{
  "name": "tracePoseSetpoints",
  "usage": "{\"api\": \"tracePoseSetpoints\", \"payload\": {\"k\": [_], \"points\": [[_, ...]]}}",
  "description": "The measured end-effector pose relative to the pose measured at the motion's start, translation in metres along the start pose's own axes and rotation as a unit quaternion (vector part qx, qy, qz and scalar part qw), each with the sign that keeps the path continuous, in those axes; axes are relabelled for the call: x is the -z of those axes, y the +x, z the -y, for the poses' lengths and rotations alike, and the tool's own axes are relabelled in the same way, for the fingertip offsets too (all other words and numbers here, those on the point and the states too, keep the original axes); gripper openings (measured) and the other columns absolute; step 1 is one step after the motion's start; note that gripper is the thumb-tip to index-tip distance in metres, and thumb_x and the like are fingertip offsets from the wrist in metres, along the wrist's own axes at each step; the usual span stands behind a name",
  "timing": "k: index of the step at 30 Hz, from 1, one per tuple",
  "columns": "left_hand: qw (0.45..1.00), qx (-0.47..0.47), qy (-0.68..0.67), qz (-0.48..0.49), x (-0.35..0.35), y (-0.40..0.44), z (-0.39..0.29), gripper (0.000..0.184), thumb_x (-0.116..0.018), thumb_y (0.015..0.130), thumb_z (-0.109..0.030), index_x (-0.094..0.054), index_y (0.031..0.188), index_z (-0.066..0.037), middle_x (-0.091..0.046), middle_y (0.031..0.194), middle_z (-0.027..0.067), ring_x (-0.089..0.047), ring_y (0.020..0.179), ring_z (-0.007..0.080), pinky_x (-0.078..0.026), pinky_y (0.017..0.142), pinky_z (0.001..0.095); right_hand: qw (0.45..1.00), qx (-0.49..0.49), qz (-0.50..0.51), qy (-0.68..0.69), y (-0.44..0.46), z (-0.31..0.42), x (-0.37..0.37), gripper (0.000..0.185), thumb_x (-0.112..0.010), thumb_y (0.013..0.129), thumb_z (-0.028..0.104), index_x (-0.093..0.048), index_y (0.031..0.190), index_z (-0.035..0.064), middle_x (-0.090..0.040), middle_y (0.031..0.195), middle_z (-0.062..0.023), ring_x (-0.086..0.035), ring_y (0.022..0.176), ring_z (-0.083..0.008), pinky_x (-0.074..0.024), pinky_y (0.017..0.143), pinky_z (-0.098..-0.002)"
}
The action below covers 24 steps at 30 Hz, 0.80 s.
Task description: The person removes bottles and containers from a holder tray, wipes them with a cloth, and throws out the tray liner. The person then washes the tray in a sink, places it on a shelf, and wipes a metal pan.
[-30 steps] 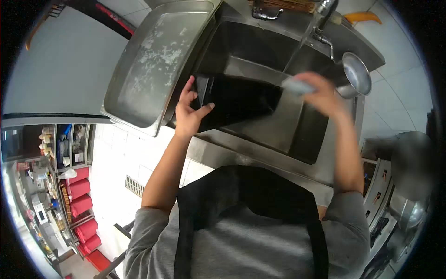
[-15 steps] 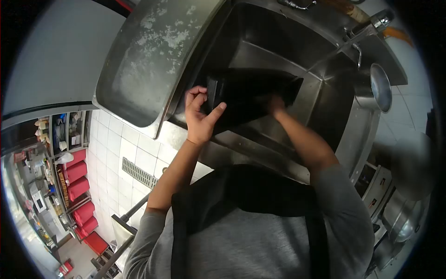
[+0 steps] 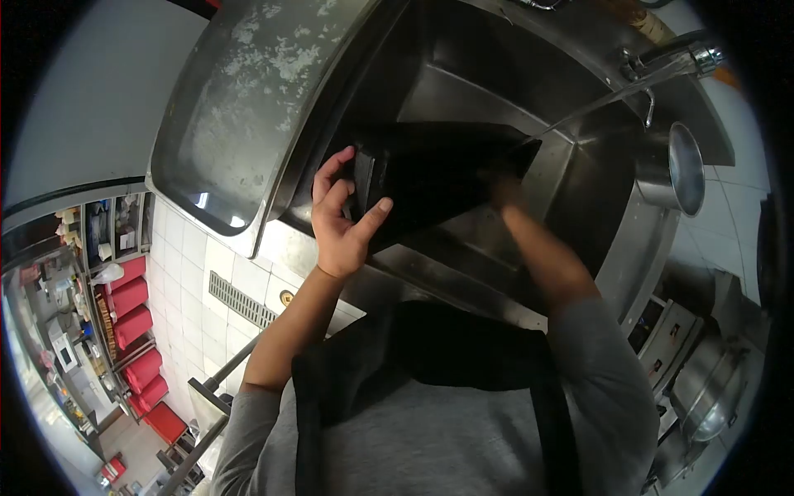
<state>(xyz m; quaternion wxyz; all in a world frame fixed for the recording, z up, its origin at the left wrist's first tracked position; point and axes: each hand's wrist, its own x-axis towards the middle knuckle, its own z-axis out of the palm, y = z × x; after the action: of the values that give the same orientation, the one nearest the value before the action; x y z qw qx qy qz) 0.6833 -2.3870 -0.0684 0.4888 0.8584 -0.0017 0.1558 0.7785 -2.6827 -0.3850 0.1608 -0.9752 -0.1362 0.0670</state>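
Observation:
A black, box-like container (image 3: 438, 169) lies tilted over the sink (image 3: 463, 89), its near end toward the left. My left hand (image 3: 343, 219) grips that left end, with the thumb on top and the fingers around the edge. My right hand (image 3: 504, 186) is at the container's right part, dark and smeared by motion. Its fingers and anything in them cannot be made out. Water runs from the faucet (image 3: 686, 56) in a slanting stream down to the container's right end.
A large metal tray (image 3: 223, 124) with whitish residue stands left of the sink. A metal pot (image 3: 682, 169) sits at the sink's right edge. Shelves with red bins (image 3: 131, 326) are at the far left. A floor drain (image 3: 240, 299) shows below the tray.
My right hand has come from the right, where it held a pale object, to the black container. That object no longer shows. The view has shifted, with my left hand still on the container.

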Motion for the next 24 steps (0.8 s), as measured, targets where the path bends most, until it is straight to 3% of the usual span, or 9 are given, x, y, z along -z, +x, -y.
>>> {"api": "tracePoseSetpoints", "payload": {"k": [2,3,5,8,9,13,18,20,24], "points": [[0.999,0.026,-0.041,-0.018,-0.001,0.002,0.009,0.023,-0.075,0.069,-0.011,-0.058,0.077,0.001,-0.042,0.133,0.0202,-0.044,0.119,0.0310,-0.035,0.098,0.0364,0.996,0.003,0.083,0.011,-0.009,0.087,0.025,0.029,-0.056,0.080,0.012,-0.066,0.107,0.0157,-0.063,0.106,-0.0131,-0.063,0.090,-0.0294,-0.0519,0.077,-0.0406],[0.997,0.039,-0.065,-0.026,-0.004,0.004,0.013,0.022,-0.075,0.070,-0.011,-0.059,0.077,0.001,-0.041,0.135,0.0206,-0.044,0.120,0.0315,-0.035,0.099,0.0366,0.992,0.033,0.119,0.031,-0.027,0.163,0.140,0.034,-0.058,0.078,0.009,-0.065,0.109,0.0201,-0.063,0.106,-0.0127,-0.061,0.096,-0.0304,-0.0504,0.083,-0.0409],[0.998,0.047,-0.040,-0.014,-0.005,0.007,0.007,0.022,-0.075,0.070,-0.011,-0.059,0.077,0.002,-0.039,0.137,0.0218,-0.042,0.124,0.0322,-0.034,0.100,0.0368,0.961,0.147,0.014,0.235,-0.056,0.200,0.157,0.045,-0.060,0.076,0.005,-0.060,0.117,0.0240,-0.058,0.119,-0.0113,-0.053,0.111,-0.0307,-0.0378,0.101,-0.0413],[0.994,0.091,-0.061,-0.012,-0.006,0.007,0.007,0.020,-0.075,0.071,-0.011,-0.061,0.078,0.002,-0.035,0.142,0.0227,-0.039,0.128,0.0304,-0.032,0.102,0.0360,0.964,0.159,0.156,0.148,-0.026,0.164,0.138,0.037,-0.051,0.086,0.012,-0.058,0.120,0.0256,-0.054,0.127,-0.0071,-0.052,0.115,-0.0261,-0.0382,0.101,-0.0399],[0.990,0.111,-0.082,-0.018,-0.004,0.008,0.011,0.020,-0.075,0.072,-0.011,-0.062,0.079,0.002,-0.034,0.142,0.0223,-0.039,0.128,0.0298,-0.032,0.102,0.0358,0.935,0.127,0.154,0.292,-0.011,0.121,0.112,0.032,-0.046,0.091,0.019,-0.059,0.120,0.0250,-0.058,0.122,-0.0062,-0.057,0.109,-0.0247,-0.0431,0.096,-0.0368],[0.980,0.156,-0.117,-0.027,-0.004,0.017,0.009,0.020,-0.073,0.076,-0.013,-0.063,0.081,0.003,-0.031,0.145,0.0210,-0.039,0.129,0.0269,-0.029,0.103,0.0339,0.994,-0.004,0.109,-0.032,0.029,-0.029,-0.015,0.025,-0.049,0.089,0.026,-0.068,0.106,0.0215,-0.065,0.105,-0.0116,-0.063,0.093,-0.0282,-0.0503,0.080,-0.0389],[0.944,0.249,-0.214,-0.038,0.003,0.024,0.021,0.020,-0.069,0.081,-0.014,-0.061,0.085,0.004,-0.028,0.146,0.0204,-0.032,0.133,0.0234,-0.028,0.103,0.0319,0.947,0.096,0.252,-0.172,0.035,0.078,0.017,0.028,-0.056,0.082,0.022,-0.067,0.105,0.0114,-0.067,0.098,-0.0123,-0.064,0.091,-0.0295,-0.0512,0.077,-0.0416],[0.942,0.254,-0.215,-0.049,0.000,0.021,0.030,0.018,-0.067,0.082,-0.013,-0.062,0.085,0.004,-0.030,0.145,0.0206,-0.033,0.132,0.0201,-0.028,0.102,0.0298,0.935,0.052,0.231,0.264,0.010,0.159,0.098,0.036,-0.057,0.074,0.007,-0.066,0.109,0.0078,-0.065,0.104,-0.0157,-0.063,0.094,-0.0289,-0.0503,0.081,-0.0374],[0.920,0.300,-0.243,-0.069,-0.006,0.022,0.021,0.016,-0.066,0.083,-0.011,-0.063,0.086,0.004,-0.038,0.140,0.0178,-0.039,0.126,0.0162,-0.030,0.100,0.0273,0.916,0.203,0.085,0.335,0.001,0.265,0.137,0.022,-0.063,0.072,0.009,-0.061,0.093,0.0017,-0.059,0.102,-0.0193,-0.057,0.099,-0.0345,-0.0462,0.087,-0.0377]]}}
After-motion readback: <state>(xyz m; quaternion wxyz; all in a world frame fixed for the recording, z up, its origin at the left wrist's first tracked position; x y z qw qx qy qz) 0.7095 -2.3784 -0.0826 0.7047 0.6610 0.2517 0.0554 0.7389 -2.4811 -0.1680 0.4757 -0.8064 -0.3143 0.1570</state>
